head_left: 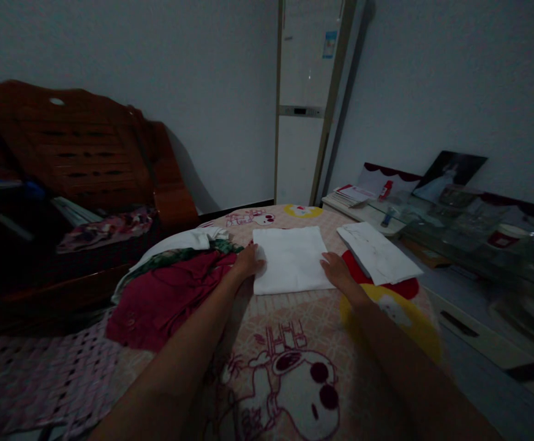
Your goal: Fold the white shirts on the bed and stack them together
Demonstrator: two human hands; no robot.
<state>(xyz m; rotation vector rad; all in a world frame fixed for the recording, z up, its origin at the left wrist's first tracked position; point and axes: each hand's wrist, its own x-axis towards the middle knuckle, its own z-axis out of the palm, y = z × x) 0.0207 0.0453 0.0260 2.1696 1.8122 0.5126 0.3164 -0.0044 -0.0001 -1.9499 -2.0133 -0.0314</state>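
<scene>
A folded white cloth lies flat as a near rectangle on the round, patterned table cover. My left hand is at its left edge, fingers closed on the fabric. On the opposite edge, my right hand grips the cloth with bent fingers; what is under the fingertips is hidden. Just right of that hand lies a second folded white cloth with faint marks. Beside my left forearm is a loose heap: a dark red garment, a green patterned piece and a white one.
A wooden chair stands at the left, above a pink woven surface. On the right is a glass-topped cabinet holding papers, a red bottle, a cup and a framed picture. A tall white air conditioner fills the corner.
</scene>
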